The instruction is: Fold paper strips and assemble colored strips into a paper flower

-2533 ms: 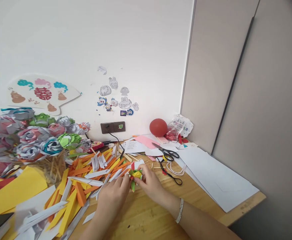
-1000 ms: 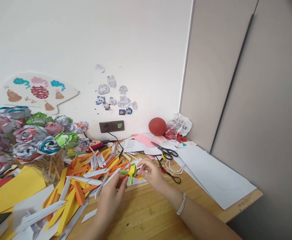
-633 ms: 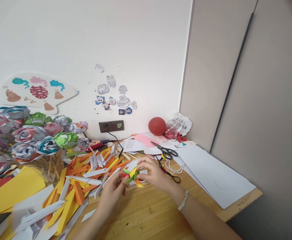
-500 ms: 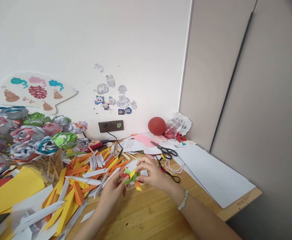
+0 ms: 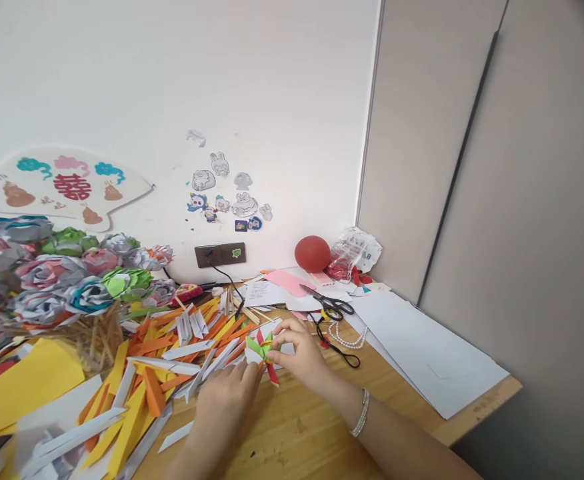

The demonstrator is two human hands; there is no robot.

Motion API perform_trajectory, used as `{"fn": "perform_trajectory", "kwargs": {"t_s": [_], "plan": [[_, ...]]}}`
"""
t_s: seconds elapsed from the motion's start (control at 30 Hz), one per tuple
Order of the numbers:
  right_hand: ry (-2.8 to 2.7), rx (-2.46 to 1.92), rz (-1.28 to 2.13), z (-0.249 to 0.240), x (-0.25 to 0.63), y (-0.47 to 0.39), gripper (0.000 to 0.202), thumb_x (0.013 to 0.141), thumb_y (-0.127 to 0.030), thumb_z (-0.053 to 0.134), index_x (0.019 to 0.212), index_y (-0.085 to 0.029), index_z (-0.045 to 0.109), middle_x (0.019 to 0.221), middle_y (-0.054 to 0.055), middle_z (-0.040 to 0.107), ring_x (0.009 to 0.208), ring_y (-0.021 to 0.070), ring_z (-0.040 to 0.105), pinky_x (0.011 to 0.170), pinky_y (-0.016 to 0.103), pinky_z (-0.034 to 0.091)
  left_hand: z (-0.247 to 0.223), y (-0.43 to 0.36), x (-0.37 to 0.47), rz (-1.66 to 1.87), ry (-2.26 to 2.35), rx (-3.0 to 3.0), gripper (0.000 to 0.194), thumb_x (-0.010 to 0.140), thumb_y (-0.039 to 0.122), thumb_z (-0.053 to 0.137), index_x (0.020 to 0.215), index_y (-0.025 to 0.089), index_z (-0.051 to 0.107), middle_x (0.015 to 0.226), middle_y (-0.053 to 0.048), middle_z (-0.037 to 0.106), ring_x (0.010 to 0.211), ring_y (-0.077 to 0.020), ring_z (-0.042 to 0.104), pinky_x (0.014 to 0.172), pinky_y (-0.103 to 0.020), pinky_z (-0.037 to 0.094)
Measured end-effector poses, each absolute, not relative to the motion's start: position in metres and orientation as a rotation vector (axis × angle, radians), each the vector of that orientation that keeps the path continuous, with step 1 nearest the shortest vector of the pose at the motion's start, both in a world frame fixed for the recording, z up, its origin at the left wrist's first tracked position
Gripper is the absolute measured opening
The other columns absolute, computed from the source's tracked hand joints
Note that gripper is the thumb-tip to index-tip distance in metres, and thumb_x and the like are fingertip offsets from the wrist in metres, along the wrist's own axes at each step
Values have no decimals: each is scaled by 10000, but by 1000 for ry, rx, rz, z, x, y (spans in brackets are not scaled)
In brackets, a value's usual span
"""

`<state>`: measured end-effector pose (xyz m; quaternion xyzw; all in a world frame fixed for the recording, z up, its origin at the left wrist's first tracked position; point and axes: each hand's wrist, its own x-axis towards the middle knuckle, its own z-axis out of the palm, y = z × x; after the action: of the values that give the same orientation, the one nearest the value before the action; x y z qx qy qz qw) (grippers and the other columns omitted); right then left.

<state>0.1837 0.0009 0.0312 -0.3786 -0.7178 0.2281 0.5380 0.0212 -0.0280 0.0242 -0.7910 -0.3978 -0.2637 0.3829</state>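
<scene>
Between my hands, above the wooden table [image 5: 302, 427], is a small folded-paper piece [image 5: 261, 349] with green, red and yellow pointed arms. My right hand [image 5: 299, 350] pinches it from the right with thumb and fingers, and a beaded bracelet [image 5: 361, 413] sits on that wrist. My left hand [image 5: 229, 393] is on its lower left side, back turned up, with the fingers curled at the paper's edge; the fingertips are partly hidden. Folded paper strips [image 5: 172, 350] in orange, yellow and white lie heaped just left of my left hand.
Black-handled scissors [image 5: 335, 307] and a string of pearl-like beads [image 5: 349, 339] lie beyond my right hand. White paper sheets [image 5: 427, 353] cover the right side. A red balloon [image 5: 313, 254] rests by the wall. Paper flowers [image 5: 52, 273] stand at the left.
My left hand has rolled over so its back faces up. The folded-paper piece has turned: a red arm now points down where an orange-yellow one did.
</scene>
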Motion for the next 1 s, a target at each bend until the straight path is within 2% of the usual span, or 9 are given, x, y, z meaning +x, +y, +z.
{"fn": "perform_trajectory", "kwargs": {"t_s": [0.1, 0.27, 0.57, 0.73, 0.87, 1.0], "plan": [[-1678, -953, 448, 33, 182, -2, 109, 612, -170, 709, 584, -213, 613, 858, 15, 550, 913, 189, 485, 841, 346, 357, 25, -25, 19, -644, -953, -1993, 277, 802, 155, 418, 540, 206, 492, 421, 23, 516, 376, -140, 494, 440, -257, 249], [-1608, -991, 400, 38, 180, -6, 153, 598, -136, 698, 525, -199, 579, 851, 19, 530, 895, 178, 481, 842, 328, 353, 24, -28, 22, -707, -980, -1953, 308, 804, 197, 449, 496, 206, 457, 385, 28, 482, 362, -139, 474, 448, -265, 249], [-1496, -1026, 647, 32, 179, 3, 163, 575, -105, 652, 491, -173, 530, 775, 17, 538, 786, 162, 532, 750, 291, 402, 21, -26, 21, -733, -976, -1970, 301, 804, 184, 450, 503, 200, 463, 398, 25, 479, 373, -132, 462, 451, -262, 256], [-1523, -1021, 779, 26, 180, 9, 148, 647, -190, 610, 530, -164, 523, 673, 5, 556, 681, 144, 533, 639, 255, 414, 20, -27, 21, -736, -1023, -2129, 284, 813, 189, 423, 543, 200, 510, 449, 12, 527, 413, -127, 485, 459, -247, 274], [-1519, -1003, 966, 29, 181, 5, 119, 691, -246, 579, 613, -160, 552, 584, -17, 552, 557, 115, 523, 522, 217, 415, 22, -28, 24, -1075, -1556, -2442, 366, 822, 409, 396, 541, 199, 502, 456, 12, 533, 432, -137, 503, 442, -227, 307], [-1681, -859, 947, 35, 185, -1, 104, 703, -258, 591, 657, -165, 586, 692, 7, 601, 647, 129, 562, 581, 225, 448, 28, -18, 18, -1951, -2446, -2526, 509, 791, 598, 247, 625, 190, 502, 494, 4, 548, 408, -141, 530, 386, -229, 362]]}}
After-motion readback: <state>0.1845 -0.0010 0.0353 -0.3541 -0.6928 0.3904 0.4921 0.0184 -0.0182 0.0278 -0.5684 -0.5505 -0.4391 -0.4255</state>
